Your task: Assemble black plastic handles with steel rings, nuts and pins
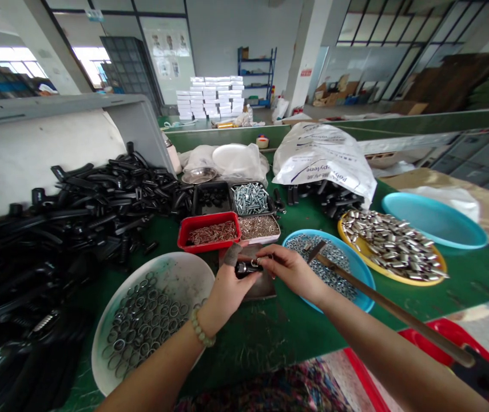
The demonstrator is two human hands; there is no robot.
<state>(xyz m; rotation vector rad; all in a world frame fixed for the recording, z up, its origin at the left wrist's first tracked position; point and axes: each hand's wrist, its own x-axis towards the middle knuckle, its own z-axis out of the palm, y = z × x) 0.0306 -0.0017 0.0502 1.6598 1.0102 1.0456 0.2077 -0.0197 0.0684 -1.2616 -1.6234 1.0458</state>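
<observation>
In the middle of the bench, my left hand point(228, 286), with a grey cover on one finger and a bead bracelet at the wrist, is closed around a black cylindrical part point(246, 268). My right hand point(289, 268) pinches a small shiny metal ring point(255, 262) at the right end of that part. Below both hands lies a dark metal block point(263, 288). A white bowl of metal rings point(203, 266) stands to the left. Close to my right wrist are a blue tray of small metal parts point(366, 280) and a hammer with a wooden handle point(381, 298).
Black handles point(132, 194) pile up at the left. Behind my hands stand a red tray of screws point(184, 236) and a tray of bolts point(250, 199). A yellow tray of metal sleeves point(441, 269), an empty blue tray point(437, 220) and a white sack point(321, 154) are at the right.
</observation>
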